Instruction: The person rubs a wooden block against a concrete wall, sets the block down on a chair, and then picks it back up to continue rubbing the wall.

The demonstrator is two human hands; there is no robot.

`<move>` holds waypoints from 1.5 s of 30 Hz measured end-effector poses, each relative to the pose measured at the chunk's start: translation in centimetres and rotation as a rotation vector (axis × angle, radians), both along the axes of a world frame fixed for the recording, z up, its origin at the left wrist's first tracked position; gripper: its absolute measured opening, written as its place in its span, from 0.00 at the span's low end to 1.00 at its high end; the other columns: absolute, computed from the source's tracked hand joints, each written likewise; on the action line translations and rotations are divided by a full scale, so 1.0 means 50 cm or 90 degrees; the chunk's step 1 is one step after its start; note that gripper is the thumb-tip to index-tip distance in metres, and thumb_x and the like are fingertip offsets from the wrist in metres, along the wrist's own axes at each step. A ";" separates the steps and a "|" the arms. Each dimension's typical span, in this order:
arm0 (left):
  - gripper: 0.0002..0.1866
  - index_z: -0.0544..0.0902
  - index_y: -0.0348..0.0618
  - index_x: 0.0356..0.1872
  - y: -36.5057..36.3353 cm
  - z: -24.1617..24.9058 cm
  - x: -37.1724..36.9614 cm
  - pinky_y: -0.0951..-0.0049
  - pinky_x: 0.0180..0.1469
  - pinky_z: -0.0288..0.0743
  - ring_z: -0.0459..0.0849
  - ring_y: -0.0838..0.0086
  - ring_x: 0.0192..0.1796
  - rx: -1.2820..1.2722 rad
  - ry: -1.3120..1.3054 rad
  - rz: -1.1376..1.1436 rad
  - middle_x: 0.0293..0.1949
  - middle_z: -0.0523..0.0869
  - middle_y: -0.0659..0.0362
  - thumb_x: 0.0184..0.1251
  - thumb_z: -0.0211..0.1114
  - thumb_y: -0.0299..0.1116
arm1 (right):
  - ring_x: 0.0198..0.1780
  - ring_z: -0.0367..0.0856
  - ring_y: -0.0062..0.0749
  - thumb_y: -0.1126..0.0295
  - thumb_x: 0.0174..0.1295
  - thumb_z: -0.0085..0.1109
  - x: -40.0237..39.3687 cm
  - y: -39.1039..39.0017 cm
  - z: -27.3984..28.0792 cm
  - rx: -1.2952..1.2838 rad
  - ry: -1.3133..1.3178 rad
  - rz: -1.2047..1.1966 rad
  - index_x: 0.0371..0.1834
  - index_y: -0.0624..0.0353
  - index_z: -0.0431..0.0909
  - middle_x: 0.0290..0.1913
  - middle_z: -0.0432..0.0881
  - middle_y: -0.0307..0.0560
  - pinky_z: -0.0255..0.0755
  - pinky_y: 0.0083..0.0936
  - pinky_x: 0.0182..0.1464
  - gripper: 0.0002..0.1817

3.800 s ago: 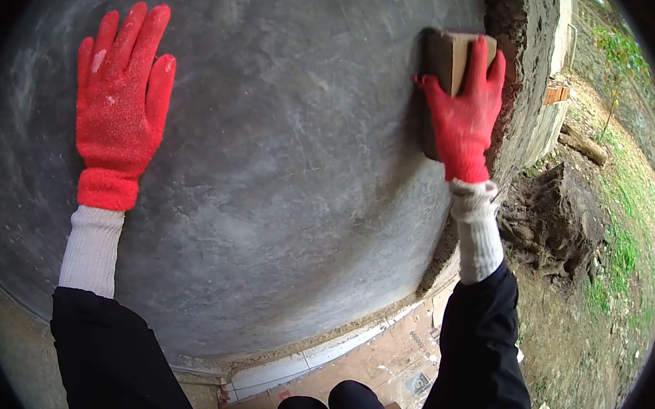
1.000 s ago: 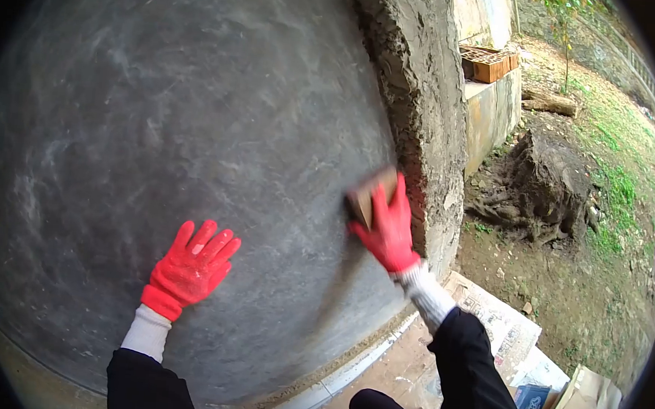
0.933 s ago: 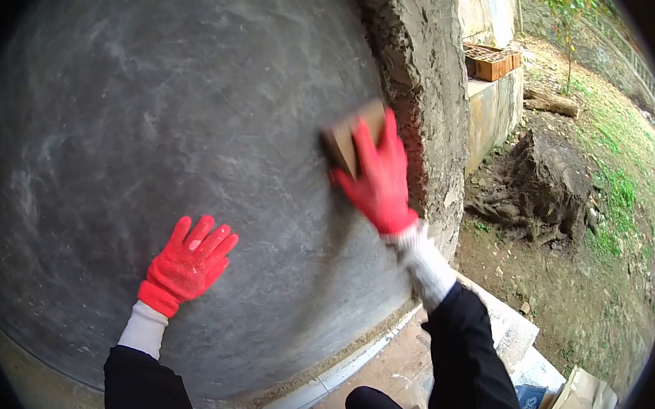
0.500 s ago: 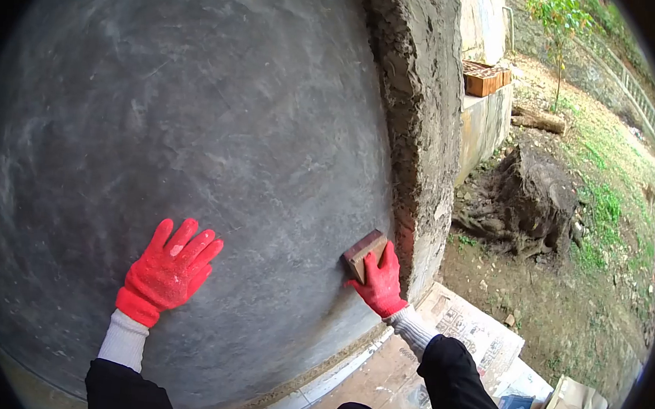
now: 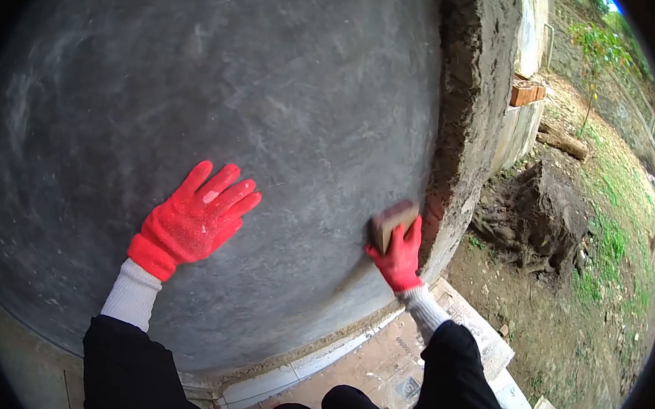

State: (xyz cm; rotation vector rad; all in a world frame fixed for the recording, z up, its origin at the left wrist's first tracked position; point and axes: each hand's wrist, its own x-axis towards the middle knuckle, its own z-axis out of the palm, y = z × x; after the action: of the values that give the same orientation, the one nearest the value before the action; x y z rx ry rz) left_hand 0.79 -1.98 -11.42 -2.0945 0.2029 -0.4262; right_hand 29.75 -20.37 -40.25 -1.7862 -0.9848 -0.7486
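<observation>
My left hand (image 5: 196, 218), in a red rubber-coated glove with a white cuff, lies against a dark grey smooth plastered wall (image 5: 289, 103) with its fingers stretched out. In my right hand (image 5: 401, 261), gloved the same way, is a brown sanding block (image 5: 391, 226) with a darker reddish face. It is slightly smeared by motion. The block rests against the lower right part of the wall, close to the rough cement edge (image 5: 465, 138). The face of the block toward the wall is hidden.
Cardboard sheets (image 5: 381, 360) cover the ground below the wall. A pale tiled ledge (image 5: 269, 387) runs along the wall's foot. To the right are a tree stump (image 5: 539, 219), a log (image 5: 563, 141), red bricks (image 5: 529, 92) on a low wall, and a grassy slope.
My view has shifted, so the wall's edge sits farther right. My left hand has moved up along the wall. The right hand and sanding block have also moved up slightly.
</observation>
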 end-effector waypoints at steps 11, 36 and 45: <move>0.26 0.78 0.56 0.65 0.004 -0.002 0.003 0.48 0.73 0.57 0.67 0.62 0.71 -0.045 0.000 -0.028 0.65 0.75 0.62 0.64 0.66 0.42 | 0.48 0.75 0.66 0.65 0.38 0.79 0.018 0.021 0.558 0.235 -0.163 -0.055 0.58 0.55 0.70 0.59 0.67 0.66 0.72 0.51 0.43 0.39; 0.28 0.73 0.55 0.69 0.006 -0.001 -0.004 0.51 0.78 0.51 0.65 0.66 0.74 -0.008 -0.006 -0.036 0.69 0.72 0.63 0.69 0.60 0.47 | 0.60 0.70 0.74 0.63 0.40 0.78 -0.048 0.002 -0.090 -0.094 -0.179 0.104 0.69 0.56 0.59 0.65 0.63 0.75 0.67 0.65 0.58 0.50; 0.34 0.76 0.55 0.66 -0.039 0.019 0.049 0.46 0.75 0.56 0.66 0.55 0.72 -0.153 -0.159 -0.090 0.68 0.72 0.61 0.58 0.70 0.51 | 0.57 0.74 0.67 0.61 0.30 0.84 -0.011 0.028 0.604 0.189 -0.309 0.053 0.63 0.60 0.67 0.69 0.57 0.72 0.74 0.49 0.55 0.51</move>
State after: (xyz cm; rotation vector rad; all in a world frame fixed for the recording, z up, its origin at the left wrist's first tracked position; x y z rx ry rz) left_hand 3.23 -3.92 -10.49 -2.2431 0.1588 -0.8260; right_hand 29.22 -18.96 -10.04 -1.3244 -1.1790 -1.2403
